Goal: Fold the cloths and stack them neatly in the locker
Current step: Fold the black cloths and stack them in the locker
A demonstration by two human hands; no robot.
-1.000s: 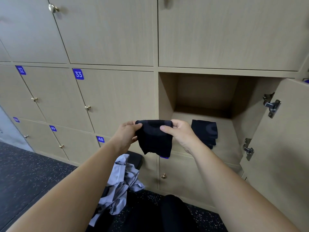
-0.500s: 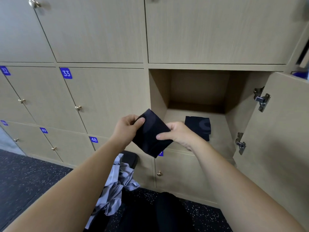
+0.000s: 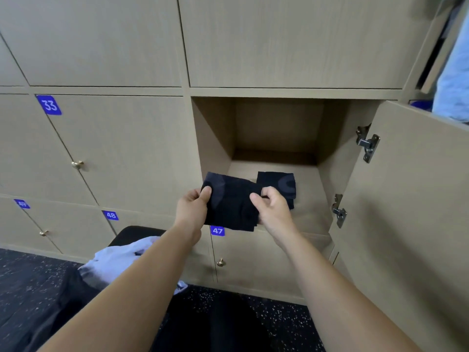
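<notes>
nearest the camera, a speckled dark floor (image 3: pixel 279 323) runs under both bare forearms, and on the left a crumpled pale cloth (image 3: pixel 119 260) lies heaped on a black seat (image 3: pixel 134 233). beyond that, the two hands hold a folded black cloth (image 3: pixel 231 207) between them, in the air just in front of the open locker's lower front edge and above the blue label 47 (image 3: pixel 217 230). the left hand (image 3: pixel 193 212) pinches the cloth's left edge, thumb on the near face and fingers curled behind. the right hand (image 3: pixel 272 212) grips the right edge, thumb forward and fingers bent round the fabric. behind the right hand, a second folded black cloth (image 3: pixel 279 184) lies flat on the floor of the open locker (image 3: pixel 312 199), toward its front. the locker door (image 3: pixel 406 199) stands swung out to the right on two metal hinges (image 3: pixel 368 143). closed doors surround the opening, one marked 33 (image 3: pixel 49 105).
</notes>
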